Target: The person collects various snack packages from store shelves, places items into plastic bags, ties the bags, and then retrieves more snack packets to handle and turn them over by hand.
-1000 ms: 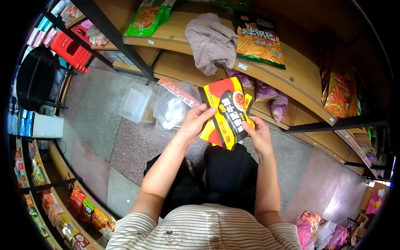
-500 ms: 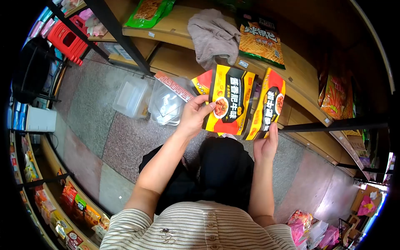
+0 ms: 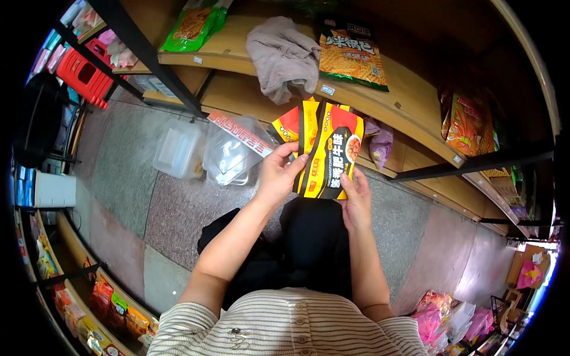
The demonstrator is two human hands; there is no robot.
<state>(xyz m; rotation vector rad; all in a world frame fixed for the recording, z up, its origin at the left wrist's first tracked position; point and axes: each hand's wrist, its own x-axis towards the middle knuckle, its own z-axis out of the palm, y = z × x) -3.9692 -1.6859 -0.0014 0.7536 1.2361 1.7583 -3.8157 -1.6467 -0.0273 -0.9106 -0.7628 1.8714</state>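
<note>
Yellow, black and red snack packets (image 3: 332,151) with a food picture and Chinese lettering overlap in front of me, above my knees. My left hand (image 3: 280,178) is closed on their left side, thumb on the front. Closed on the lower right edge of the front packet is my right hand (image 3: 357,202), its thumb also on the front. More of the same packaging shows behind the front one, but I cannot tell how many packets there are. Just left of my left hand are clear plastic tubs (image 3: 228,154), one under a red-and-white printed strip (image 3: 242,134).
A wooden shelf (image 3: 409,110) ahead holds a grey cloth (image 3: 284,59), a rice-cracker bag (image 3: 353,56) and a green snack bag (image 3: 196,25). A purple packet (image 3: 381,147) is on the lower level. Another clear tub (image 3: 180,148) is on the floor; a red stool (image 3: 86,74) stands far left.
The right packet has moved left and now overlaps the left one, its face turned more upright. My right hand came left with it. The view has shifted slightly, showing the purple packet more fully.
</note>
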